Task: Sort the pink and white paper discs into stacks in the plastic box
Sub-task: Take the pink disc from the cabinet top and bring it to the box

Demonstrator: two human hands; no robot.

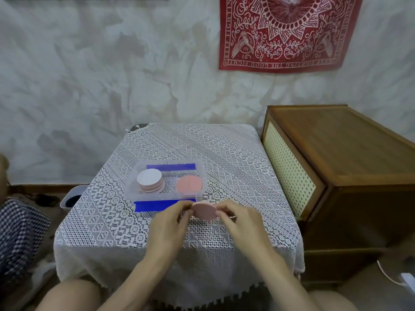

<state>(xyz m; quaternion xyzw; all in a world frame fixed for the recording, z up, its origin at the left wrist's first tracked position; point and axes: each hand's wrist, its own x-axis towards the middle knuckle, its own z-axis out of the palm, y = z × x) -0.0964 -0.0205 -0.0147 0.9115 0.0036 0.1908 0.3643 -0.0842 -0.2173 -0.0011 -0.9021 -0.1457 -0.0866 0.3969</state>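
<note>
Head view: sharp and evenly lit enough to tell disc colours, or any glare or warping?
Head view: soft, even light, no strong glare on the clear plastic box; slightly blurry, yet the white-topped disc stack and held pink paper disc read clearly; wide-angle warping bends the brown wooden cabinet at the right edge.

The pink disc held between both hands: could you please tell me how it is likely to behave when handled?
The pink disc shows a flat round shape while the left hand and right hand pinch only its edges, so it is probably stiff. Paper and small beside the hands, it is likely light. Being round, it might roll if dropped on edge.
</note>
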